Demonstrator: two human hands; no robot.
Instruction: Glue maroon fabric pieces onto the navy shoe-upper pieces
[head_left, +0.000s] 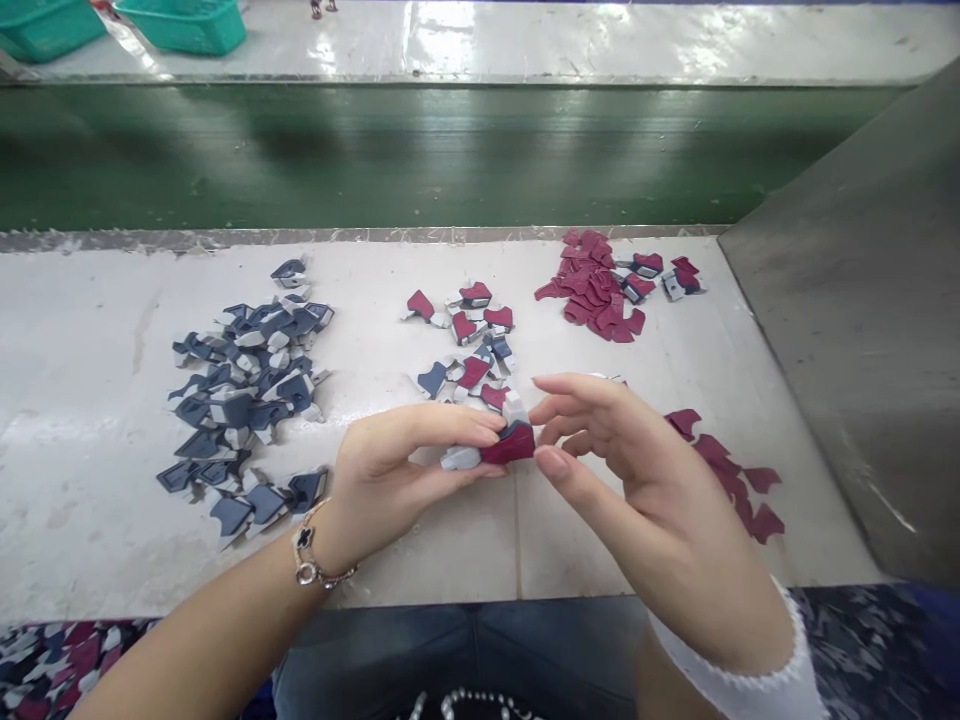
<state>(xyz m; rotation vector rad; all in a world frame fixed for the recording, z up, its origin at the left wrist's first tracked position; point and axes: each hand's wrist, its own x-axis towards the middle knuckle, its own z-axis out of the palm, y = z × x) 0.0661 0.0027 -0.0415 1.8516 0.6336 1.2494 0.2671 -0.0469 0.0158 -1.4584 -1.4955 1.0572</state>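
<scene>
My left hand [405, 450] pinches a small plastic part [511, 443] between thumb and fingers, above the middle of the table. The part is dark red on its front, with dark blue and light grey sections. Close to its right edge is my right hand [622, 465], its thumb and curved fingers apart with nothing visible between them; whether a fingertip touches the part I cannot tell. Just behind my hands lies a group of grey and blue parts, most with red covers [473, 372]. Flat red pieces [724, 465] are partly hidden by my right hand.
A heap of blue and grey parts [247, 390] covers the left of the white table [420, 570]. Another pile of red pieces [592, 285] sits at the back right beside a few red-covered parts [646, 275]. A metal panel [862, 320] slants along the right; green baskets [187, 25] stand on the far ledge.
</scene>
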